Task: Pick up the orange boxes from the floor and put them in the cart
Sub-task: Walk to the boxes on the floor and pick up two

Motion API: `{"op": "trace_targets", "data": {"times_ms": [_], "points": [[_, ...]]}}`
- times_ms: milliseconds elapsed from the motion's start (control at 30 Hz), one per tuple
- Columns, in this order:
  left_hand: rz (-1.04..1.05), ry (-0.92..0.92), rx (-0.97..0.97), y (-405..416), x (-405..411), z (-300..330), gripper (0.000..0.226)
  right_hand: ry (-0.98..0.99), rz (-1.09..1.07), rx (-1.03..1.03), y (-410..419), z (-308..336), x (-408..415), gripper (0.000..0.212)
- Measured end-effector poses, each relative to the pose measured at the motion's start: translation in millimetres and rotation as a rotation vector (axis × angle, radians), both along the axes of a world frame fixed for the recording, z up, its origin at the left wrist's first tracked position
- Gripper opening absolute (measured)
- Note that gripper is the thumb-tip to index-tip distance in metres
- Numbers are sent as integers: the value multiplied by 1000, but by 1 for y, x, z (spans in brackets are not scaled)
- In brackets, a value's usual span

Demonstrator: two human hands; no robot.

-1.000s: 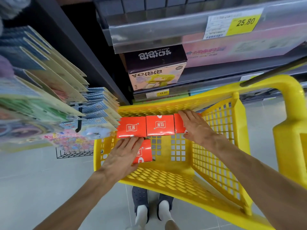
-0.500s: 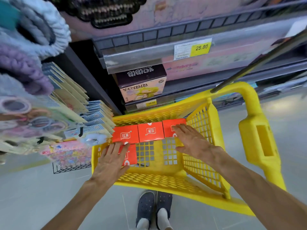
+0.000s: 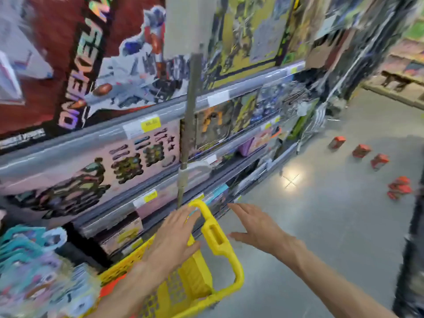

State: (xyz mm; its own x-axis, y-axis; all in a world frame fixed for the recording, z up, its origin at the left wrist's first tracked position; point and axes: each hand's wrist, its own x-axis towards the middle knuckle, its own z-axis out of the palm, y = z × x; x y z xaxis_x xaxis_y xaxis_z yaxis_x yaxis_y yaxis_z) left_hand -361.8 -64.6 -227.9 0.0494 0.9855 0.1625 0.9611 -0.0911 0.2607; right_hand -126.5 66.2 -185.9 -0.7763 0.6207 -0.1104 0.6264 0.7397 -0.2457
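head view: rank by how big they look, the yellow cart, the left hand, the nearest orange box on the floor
1. cart
2. left hand
3. nearest orange box, blurred

The box lies far from the camera, so its small look is unsure.

Toy boxes (image 3: 142, 166) on shelves (image 3: 229, 92), grey floor (image 3: 332, 226)

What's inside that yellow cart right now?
Only a strip of orange boxes shows in the yellow cart, at its near left. The left hand and forearm cover the rest, so no count is possible.
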Motion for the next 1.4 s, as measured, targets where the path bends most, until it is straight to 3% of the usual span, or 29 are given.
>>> {"op": "trace_targets", "data": {"times_ms": [300, 700, 1400], "points": [[-405, 49, 81, 194, 184, 92, 81, 64, -442, 121, 82, 102, 228, 81], [-653, 45, 206, 460, 460, 153, 77, 22, -701, 241, 257, 163, 501, 85], [-729, 25, 217, 990, 684, 163, 73, -41, -800, 256, 751, 178, 733, 82]]}}
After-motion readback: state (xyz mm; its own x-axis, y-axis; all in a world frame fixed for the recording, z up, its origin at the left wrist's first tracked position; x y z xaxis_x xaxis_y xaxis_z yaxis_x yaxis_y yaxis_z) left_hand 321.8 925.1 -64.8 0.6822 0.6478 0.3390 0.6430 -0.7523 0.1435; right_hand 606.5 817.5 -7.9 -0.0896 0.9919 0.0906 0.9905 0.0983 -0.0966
